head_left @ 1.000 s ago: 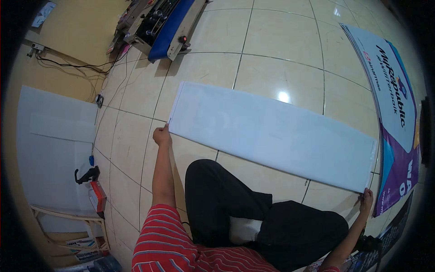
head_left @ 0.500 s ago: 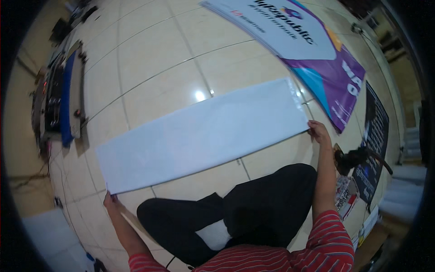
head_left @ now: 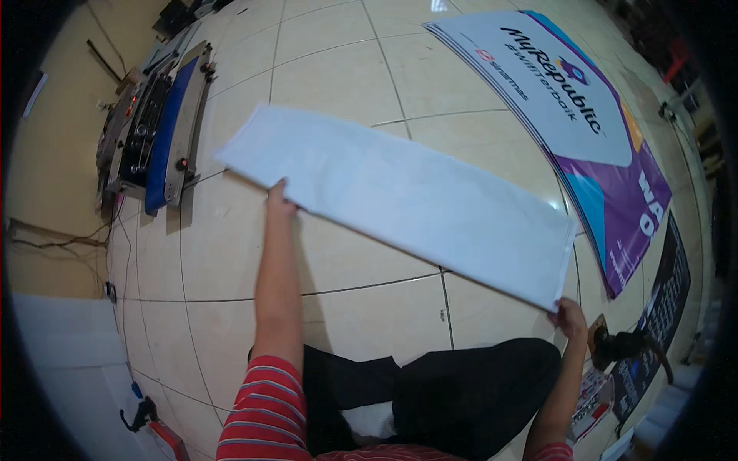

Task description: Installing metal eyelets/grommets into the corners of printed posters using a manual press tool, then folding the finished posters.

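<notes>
A long white folded sheet [head_left: 400, 192], plain on its upper face, slants across the tiled floor with its left end farther from me. My left hand [head_left: 281, 198] is closed on its near edge, a short way in from the left end. At the near right corner, my right hand [head_left: 570, 316] pinches the sheet, its fingers partly hidden. A thin dark shadow line runs under the near edge between the two hands.
Printed banners [head_left: 569, 100] in white, purple and blue lie stacked at the far right, beside a black printed sheet [head_left: 657, 307]. A machine with a blue belt [head_left: 169, 138] stands at left. A dark-handled tool [head_left: 615, 346] lies near my right knee; a red-and-black tool [head_left: 157, 426] is at lower left.
The white sheet has swung clockwise: its left end went away from me, its right end came nearer. My left arm has reached forward, and its hand now grips farther in along the edge.
</notes>
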Action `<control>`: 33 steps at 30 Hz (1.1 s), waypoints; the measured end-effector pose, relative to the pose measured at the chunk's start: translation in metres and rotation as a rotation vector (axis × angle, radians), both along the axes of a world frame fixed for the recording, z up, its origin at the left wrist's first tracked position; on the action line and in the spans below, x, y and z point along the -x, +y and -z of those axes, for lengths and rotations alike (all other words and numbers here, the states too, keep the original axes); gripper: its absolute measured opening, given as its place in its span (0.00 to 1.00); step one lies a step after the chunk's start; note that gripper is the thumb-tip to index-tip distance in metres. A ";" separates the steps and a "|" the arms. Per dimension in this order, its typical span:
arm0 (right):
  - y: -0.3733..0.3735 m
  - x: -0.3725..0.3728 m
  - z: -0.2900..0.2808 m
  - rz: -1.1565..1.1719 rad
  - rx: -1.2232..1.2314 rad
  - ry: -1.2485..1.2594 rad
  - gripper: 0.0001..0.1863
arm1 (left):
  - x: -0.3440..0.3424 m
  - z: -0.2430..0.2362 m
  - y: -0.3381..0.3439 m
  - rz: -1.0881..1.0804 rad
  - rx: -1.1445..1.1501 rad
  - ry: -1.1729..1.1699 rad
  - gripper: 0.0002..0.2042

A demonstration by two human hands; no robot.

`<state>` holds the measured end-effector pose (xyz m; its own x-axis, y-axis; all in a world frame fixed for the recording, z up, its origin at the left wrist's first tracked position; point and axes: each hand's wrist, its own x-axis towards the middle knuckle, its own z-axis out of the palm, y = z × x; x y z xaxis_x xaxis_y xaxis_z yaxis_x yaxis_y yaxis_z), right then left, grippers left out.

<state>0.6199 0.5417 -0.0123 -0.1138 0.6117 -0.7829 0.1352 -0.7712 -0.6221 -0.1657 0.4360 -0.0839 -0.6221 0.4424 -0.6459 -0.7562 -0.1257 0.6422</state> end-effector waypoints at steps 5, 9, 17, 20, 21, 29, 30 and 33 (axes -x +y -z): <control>-0.020 0.099 -0.032 -0.616 0.387 0.085 0.16 | -0.113 -0.014 0.058 -0.054 -0.040 0.014 0.13; -0.031 0.145 -0.038 -0.990 0.555 0.278 0.21 | -0.192 -0.031 0.047 0.167 -0.003 -0.054 0.14; -0.081 0.275 -0.027 -1.764 -0.066 0.074 0.28 | -0.233 -0.058 -0.040 0.329 0.151 0.188 0.15; -0.037 0.302 -0.034 -0.917 -0.947 -0.489 0.25 | -0.186 -0.078 -0.052 0.344 0.260 0.348 0.14; -0.030 0.298 -0.031 -0.904 -0.958 -0.498 0.25 | -0.179 -0.079 -0.046 0.381 0.239 0.267 0.14; -0.021 0.276 -0.010 -1.001 -0.558 -0.537 0.22 | -0.159 -0.060 -0.004 0.561 0.395 0.479 0.23; -0.024 0.276 -0.011 -1.003 -0.556 -0.533 0.22 | -0.159 -0.058 -0.002 0.535 0.377 0.575 0.26; -0.031 0.271 -0.021 -0.876 -0.257 -0.272 0.19 | -0.171 -0.058 0.004 0.496 0.354 0.693 0.30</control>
